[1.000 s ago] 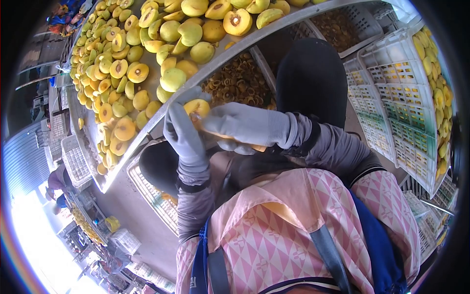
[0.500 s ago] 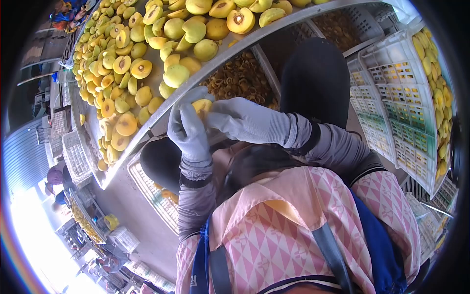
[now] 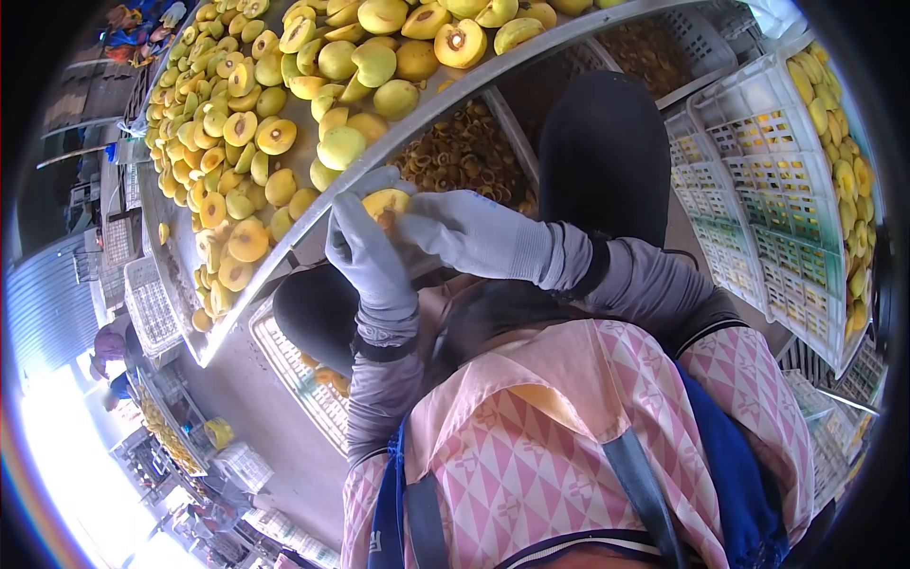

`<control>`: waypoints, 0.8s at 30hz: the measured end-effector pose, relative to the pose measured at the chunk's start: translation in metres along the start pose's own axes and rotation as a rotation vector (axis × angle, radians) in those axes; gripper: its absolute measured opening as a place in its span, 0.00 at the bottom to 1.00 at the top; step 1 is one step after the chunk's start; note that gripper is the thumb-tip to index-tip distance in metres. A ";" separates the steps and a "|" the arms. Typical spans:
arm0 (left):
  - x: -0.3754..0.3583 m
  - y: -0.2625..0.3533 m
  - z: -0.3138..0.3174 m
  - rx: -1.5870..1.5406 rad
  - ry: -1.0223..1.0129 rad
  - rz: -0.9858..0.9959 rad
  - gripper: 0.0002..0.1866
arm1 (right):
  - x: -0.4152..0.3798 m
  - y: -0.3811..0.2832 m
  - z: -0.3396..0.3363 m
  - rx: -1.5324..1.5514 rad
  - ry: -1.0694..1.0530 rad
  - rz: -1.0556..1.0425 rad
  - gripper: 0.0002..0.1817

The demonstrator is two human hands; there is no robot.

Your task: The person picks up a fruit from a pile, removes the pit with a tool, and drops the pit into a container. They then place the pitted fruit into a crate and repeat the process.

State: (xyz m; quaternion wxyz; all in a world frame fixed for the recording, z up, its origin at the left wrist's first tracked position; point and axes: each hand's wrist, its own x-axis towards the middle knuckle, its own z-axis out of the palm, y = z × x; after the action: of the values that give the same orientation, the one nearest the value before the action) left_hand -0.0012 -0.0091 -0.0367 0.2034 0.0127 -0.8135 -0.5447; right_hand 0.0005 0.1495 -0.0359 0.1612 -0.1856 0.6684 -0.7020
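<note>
A yellow fruit half (image 3: pixel 387 203) is between my gloved hands, just below the metal table rim (image 3: pixel 445 98). My left hand (image 3: pixel 365 242) has its fingers wrapped round the fruit from the left. My right hand (image 3: pixel 474 232) comes in from the right, with closed fingertips at the cut face of the fruit; whether they hold a small tool is hidden. Many yellow-green fruit halves (image 3: pixel 275 136) lie on the table beyond the rim. Under it, a crate holds brown scraps (image 3: pixel 464 152).
White crates (image 3: pixel 758 190) stand upright at the right, with fruit (image 3: pixel 844 180) behind them. Another crate (image 3: pixel 308 379) is on the floor beside my knee. More brown scraps (image 3: pixel 645 57) lie in a crate at the top. A co-worker (image 3: pixel 109 351) is far left.
More of the fruit half's cut face shows between my hands, and the fingers of my left hand have shifted slightly around it. The camera view has moved a little.
</note>
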 end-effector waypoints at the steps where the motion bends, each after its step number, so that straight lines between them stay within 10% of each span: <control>1: 0.000 0.015 0.003 -0.136 0.022 -0.147 0.16 | 0.000 0.008 0.004 -0.067 0.050 -0.060 0.19; 6: -0.009 -0.078 -0.013 -0.036 -0.187 -0.038 0.10 | -0.002 -0.009 0.000 0.074 0.017 -0.130 0.16; 8: -0.001 -0.001 -0.003 0.306 -0.209 0.202 0.12 | -0.006 -0.009 -0.013 0.163 0.024 0.074 0.16; 13: 0.014 -0.001 -0.012 -0.601 -0.172 -0.397 0.23 | -0.003 -0.003 -0.004 -0.478 0.240 -0.205 0.15; 24: 0.006 0.026 -0.005 -0.229 -0.120 -0.330 0.33 | -0.007 -0.003 -0.001 -0.752 0.288 -0.432 0.14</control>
State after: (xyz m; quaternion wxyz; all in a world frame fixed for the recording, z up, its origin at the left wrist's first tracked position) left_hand 0.0005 -0.0043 -0.0103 0.0627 0.0901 -0.7437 -0.6595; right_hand 0.0066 0.1537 -0.0335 -0.1622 -0.2669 0.8383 -0.4468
